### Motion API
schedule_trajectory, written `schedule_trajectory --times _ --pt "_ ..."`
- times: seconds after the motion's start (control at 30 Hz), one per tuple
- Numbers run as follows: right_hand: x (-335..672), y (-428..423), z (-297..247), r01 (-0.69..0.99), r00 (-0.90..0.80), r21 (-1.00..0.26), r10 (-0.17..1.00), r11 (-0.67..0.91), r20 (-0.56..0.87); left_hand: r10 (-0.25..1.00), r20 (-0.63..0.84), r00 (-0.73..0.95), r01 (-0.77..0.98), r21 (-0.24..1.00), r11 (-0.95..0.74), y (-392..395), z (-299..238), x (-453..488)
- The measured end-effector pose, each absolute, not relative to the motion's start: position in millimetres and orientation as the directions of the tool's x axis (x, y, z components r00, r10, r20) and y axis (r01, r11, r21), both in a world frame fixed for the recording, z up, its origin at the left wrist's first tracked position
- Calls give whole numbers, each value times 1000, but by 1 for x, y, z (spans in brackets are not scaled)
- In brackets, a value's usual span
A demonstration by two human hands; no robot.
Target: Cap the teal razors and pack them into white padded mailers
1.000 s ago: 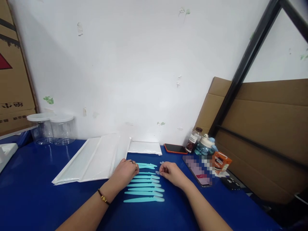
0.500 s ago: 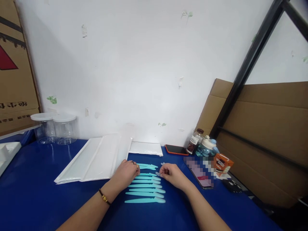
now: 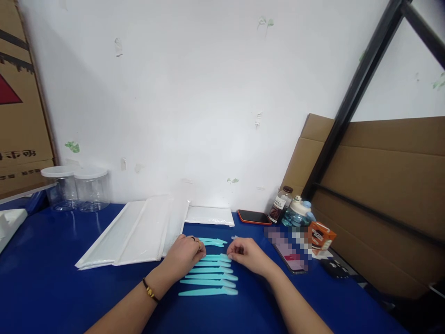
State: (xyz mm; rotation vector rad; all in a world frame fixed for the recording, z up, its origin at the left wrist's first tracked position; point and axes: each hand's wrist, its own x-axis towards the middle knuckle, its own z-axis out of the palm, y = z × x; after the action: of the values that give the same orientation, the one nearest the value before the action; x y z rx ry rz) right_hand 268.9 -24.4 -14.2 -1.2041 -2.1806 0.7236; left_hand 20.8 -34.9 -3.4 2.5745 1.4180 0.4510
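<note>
Several teal plastic razor-like sticks (image 3: 208, 276) lie in a neat row on the blue table (image 3: 52, 287). My left hand (image 3: 183, 255) rests at the left ends of the upper sticks, fingers curled, a ring on one finger. My right hand (image 3: 246, 254) sits at the right ends, its fingertips pinched on the tip of an upper stick (image 3: 217, 258). One more teal piece (image 3: 212, 241) lies just beyond the row.
White plastic bags (image 3: 139, 234) lie to the left and behind. Two clear jars (image 3: 74, 188) stand far left. A phone (image 3: 253, 216), a small bottle (image 3: 280, 204), a blue-capped bottle (image 3: 297, 211), an orange box (image 3: 321, 236) and cardboard (image 3: 382, 185) crowd the right.
Both hands have drawn slightly closer together at the upper sticks; the right hand slid a little left and down onto a stick tip. The camera shifted slightly.
</note>
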Motion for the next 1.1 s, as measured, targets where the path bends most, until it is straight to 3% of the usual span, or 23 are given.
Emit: schedule_trajectory --times 0.2,0.57,0.7,0.87,1.0,1.1 --pt "304 -4 -14 759 -188 -531 908 377 375 896 269 353 879 234 -417 -27 -8 14" --pt "282 -2 -24 850 -319 -304 880 430 352 899 232 371 911 96 -401 -23 -6 17" --pt "281 -4 -21 773 -313 -439 878 457 362 891 252 377 914 56 -403 -22 -8 17" --pt "277 -10 -17 637 -345 -581 861 507 373 879 272 391 898 94 -429 -20 -10 15" --pt "274 -10 -17 592 -311 -631 865 501 394 882 272 385 867 222 -447 -23 -6 16" --pt "275 -9 -19 529 -214 -729 900 434 380 903 258 345 803 417 -425 -27 -5 18"
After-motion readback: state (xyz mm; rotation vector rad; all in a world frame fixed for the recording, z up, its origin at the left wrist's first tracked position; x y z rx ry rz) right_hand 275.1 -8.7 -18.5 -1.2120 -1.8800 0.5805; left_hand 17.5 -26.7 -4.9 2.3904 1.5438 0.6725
